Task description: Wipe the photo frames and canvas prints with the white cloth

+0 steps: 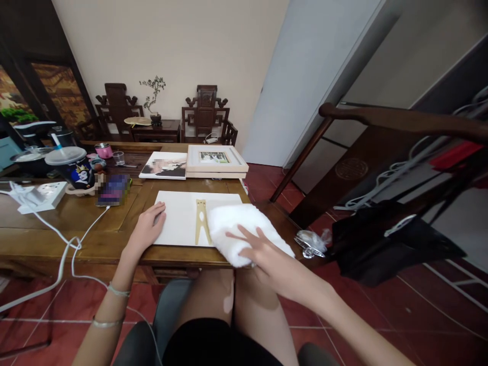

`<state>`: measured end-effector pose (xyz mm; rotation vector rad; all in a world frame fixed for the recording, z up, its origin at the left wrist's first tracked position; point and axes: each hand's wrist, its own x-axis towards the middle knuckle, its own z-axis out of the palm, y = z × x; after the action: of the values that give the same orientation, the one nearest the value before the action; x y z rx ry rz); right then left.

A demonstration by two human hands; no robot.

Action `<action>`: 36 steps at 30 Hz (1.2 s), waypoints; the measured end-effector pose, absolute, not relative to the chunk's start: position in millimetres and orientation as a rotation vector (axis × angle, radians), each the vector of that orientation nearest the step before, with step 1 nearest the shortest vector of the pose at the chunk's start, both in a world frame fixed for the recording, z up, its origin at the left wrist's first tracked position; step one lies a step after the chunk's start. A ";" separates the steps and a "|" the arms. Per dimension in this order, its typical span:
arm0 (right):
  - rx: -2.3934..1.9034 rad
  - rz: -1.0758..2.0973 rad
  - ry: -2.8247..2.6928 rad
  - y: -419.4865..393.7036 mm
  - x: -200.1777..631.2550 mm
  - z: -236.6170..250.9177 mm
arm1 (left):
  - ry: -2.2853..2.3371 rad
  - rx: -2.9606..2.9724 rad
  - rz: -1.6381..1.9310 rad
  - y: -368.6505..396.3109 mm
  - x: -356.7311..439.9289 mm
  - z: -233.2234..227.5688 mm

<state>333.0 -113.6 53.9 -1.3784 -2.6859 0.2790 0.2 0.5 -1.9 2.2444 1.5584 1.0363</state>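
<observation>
Wiping step: your right hand presses flat, fingers spread, on the white cloth while your left hand pins the white board, open-palmed; next, sweep the cloth across.

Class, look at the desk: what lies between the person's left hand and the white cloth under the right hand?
In the head view, a wooden easel-back stand on the white board.

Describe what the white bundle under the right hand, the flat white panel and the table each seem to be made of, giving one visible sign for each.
White bundle: soft cloth, probably towelling; it looks fluffy and sags under the right hand.
Flat white panel: rigid board with a matte face, perhaps a frame's back; the left hand rests on it, and a wooden stand piece lies on it.
Table: glossy brown wood with visible grain.
</observation>
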 end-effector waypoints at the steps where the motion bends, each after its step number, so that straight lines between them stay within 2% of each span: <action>1: -1.364 0.291 -2.699 -122.0 335.3 55.2 | 1.557 2.245 1.033 0.4 0.5 -1.5; 6: -1.359 0.341 -2.686 -121.5 339.4 54.2 | 1.548 2.240 1.027 -0.7 1.5 0.4; 19: -1.596 0.101 -2.505 11.4 313.4 41.6 | 1.549 2.251 1.037 0.7 -0.9 -1.4; 23: -1.570 0.078 -2.538 -11.1 309.5 41.7 | 1.552 2.254 1.033 0.4 -0.5 -1.4; 31: -1.395 0.259 -2.647 -126.7 322.4 48.7 | 1.540 2.232 1.025 0.5 0.1 -2.0; 36: -1.367 0.353 -2.646 -138.3 329.0 52.9 | 1.531 2.227 1.051 0.4 0.1 -2.8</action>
<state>329.0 -138.3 52.9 -1.3673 -2.6461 0.3531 0.1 0.4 -2.8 2.2275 1.5310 1.0514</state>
